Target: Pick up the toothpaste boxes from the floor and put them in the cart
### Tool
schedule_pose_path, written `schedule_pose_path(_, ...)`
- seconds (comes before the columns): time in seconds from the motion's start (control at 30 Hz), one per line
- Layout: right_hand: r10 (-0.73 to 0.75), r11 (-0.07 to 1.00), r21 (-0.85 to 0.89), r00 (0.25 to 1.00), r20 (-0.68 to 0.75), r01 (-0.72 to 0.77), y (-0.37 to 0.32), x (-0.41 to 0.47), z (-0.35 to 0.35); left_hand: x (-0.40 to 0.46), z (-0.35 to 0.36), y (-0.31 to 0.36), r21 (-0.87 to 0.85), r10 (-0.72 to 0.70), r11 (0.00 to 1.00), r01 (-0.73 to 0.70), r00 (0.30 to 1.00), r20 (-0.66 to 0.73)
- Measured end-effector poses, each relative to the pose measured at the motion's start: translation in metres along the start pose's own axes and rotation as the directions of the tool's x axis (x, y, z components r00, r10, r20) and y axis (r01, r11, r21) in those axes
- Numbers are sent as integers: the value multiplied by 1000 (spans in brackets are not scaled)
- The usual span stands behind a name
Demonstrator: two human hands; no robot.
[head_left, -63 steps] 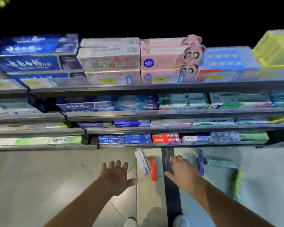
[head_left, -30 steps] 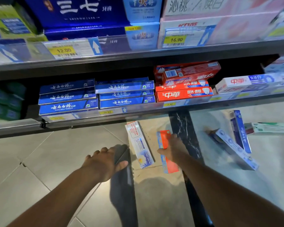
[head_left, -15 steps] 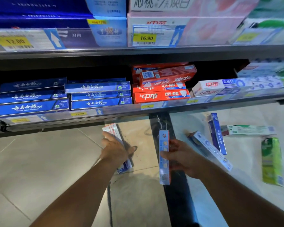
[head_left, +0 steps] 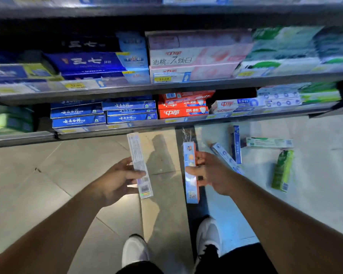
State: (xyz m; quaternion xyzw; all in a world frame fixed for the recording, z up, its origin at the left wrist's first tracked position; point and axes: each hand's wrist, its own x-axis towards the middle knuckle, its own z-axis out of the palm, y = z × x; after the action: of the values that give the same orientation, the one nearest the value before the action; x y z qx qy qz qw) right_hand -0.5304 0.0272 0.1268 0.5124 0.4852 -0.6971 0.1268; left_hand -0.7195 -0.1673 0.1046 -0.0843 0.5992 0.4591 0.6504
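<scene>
- Left hand (head_left: 119, 177) gripping a pale, whitish toothpaste box (head_left: 140, 165) near its middle, fingers curled round it, long axis pointing away toward the shelving, lifted clear of the floor (head_left: 38, 184).
- Right hand (head_left: 210, 173) gripping an orange-and-blue toothpaste box (head_left: 190, 172) at mid-length, thumb on the near face, fingers wrapped behind, box standing roughly upright in the view above the dark floor strip (head_left: 183, 133).
- Lying on the floor to the right of the right hand: a white-and-blue box (head_left: 224, 155) angled just beside the wrist, partly hidden by it; a blue box (head_left: 236, 144) standing on edge and touching or almost touching the white-and-blue one; a pale green-and-white box (head_left: 268, 142) lying crosswise farther right; a bright green box (head_left: 282, 170) nearer, well apart from the hand.
- Running across the far side: a low shelf (head_left: 115, 131) carrying stacked dark blue boxes (head_left: 103, 113) on the left, red boxes (head_left: 183, 105) in the middle and white boxes (head_left: 236, 106) on the right.
- Showing at the near edge: two white shoes (head_left: 135, 250), one under each forearm.
- Cart: out of view.
</scene>
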Motion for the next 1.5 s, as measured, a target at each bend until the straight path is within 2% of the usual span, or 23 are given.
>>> schedule_pose_path(0.23,-73,994,84,996,49,69,-116,-211,-12,-231,84,105,-17,44,999,-42,991,127)
schedule_pose_path(0.43,-170,975,141,985,-25,172,-208,-385,-26,-405,149,187,124,125,982,-145,980,156)
schedule_pose_path(0.53,-234,958,154,969,-75,243,-241,-455,-33,-466,170,217,198,169,960,-198,973,156)
schedule_pose_path(0.63,-284,931,186,943,-174,315,-253,-514,-41,-510,192,237,282,224,917,-281,950,218)
schedule_pose_path(0.77,-341,893,216,906,-250,395,-242,-577,-50,-542,224,243,345,242,872,-348,918,314)
schedule_pose_path(1.0,-345,820,293,832,-434,492,-192,-653,-94,-556,322,247,479,88,797,-367,856,510)
schedule_pose_path(1.23,-242,755,355,737,-631,552,-106,-724,-213,-543,489,217,577,-17,709,-407,807,590)
schedule_pose_path(1.5,-149,728,358,645,-750,585,-23,-797,-371,-526,682,154,659,-73,595,-460,785,615)
